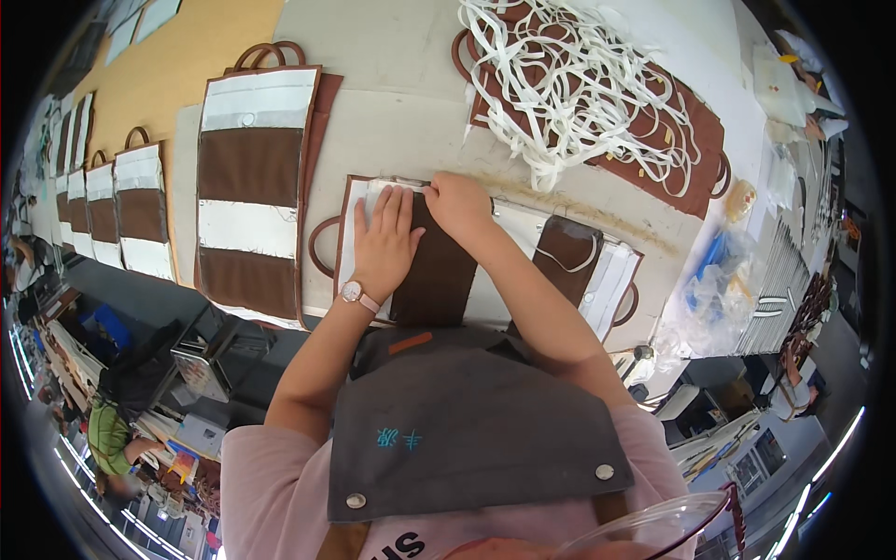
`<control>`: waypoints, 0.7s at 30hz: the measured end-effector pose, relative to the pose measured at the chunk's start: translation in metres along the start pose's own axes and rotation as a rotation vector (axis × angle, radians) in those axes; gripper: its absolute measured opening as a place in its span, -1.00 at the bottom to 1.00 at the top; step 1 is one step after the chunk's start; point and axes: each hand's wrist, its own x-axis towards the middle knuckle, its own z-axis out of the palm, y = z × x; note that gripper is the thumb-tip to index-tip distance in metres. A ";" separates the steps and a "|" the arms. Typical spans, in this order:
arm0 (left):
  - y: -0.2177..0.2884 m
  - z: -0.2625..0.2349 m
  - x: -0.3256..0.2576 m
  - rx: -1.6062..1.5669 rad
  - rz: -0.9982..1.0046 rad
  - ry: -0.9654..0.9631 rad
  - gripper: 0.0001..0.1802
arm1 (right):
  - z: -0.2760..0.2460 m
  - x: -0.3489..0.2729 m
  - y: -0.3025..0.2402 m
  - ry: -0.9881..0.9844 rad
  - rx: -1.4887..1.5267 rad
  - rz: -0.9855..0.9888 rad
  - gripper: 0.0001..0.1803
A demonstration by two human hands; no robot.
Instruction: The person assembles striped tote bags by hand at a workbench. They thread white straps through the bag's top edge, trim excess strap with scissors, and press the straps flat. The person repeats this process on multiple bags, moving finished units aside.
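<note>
A flat bag piece (pixel 437 266) in brown and white, with brown edging and a loop handle at each end, lies in front of me on the table. My left hand (pixel 385 245) rests flat on its white left part, fingers stretched out and pointing away from me. At the piece's far edge, my right hand (pixel 459 209) is closed with its fingers curled in. Whatever the right fingers pinch there is hidden. A dark brown flap (pixel 567 250) with a thin white cord (pixel 581 265) across it lies on the piece's right half.
Left of the piece lies a stack of similar bag pieces (pixel 250 154), with more stacks (pixel 140 210) farther left. A tangle of white tape (pixel 569 89) covers brown pieces at the far right. Clear plastic bags (pixel 723 299) lie near the table's right side. Other people are in the background.
</note>
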 end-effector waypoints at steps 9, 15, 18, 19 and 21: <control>-0.005 -0.002 0.000 -0.031 0.028 -0.023 -0.31 | -0.048 -0.043 0.035 -0.060 0.206 0.024 -0.73; -0.008 0.000 -0.001 -0.060 0.053 0.012 -0.32 | -0.052 -0.047 0.028 0.005 0.208 -0.035 -0.74; -0.009 0.001 -0.002 -0.073 0.059 0.021 -0.31 | -0.061 -0.047 0.023 -0.054 0.259 -0.060 -0.73; -0.010 0.001 -0.002 -0.080 0.060 0.026 -0.31 | -0.063 -0.048 0.021 -0.076 0.289 -0.078 -0.73; -0.011 0.002 -0.003 -0.087 0.060 0.036 -0.31 | -0.065 -0.049 0.018 -0.136 0.367 -0.076 -0.72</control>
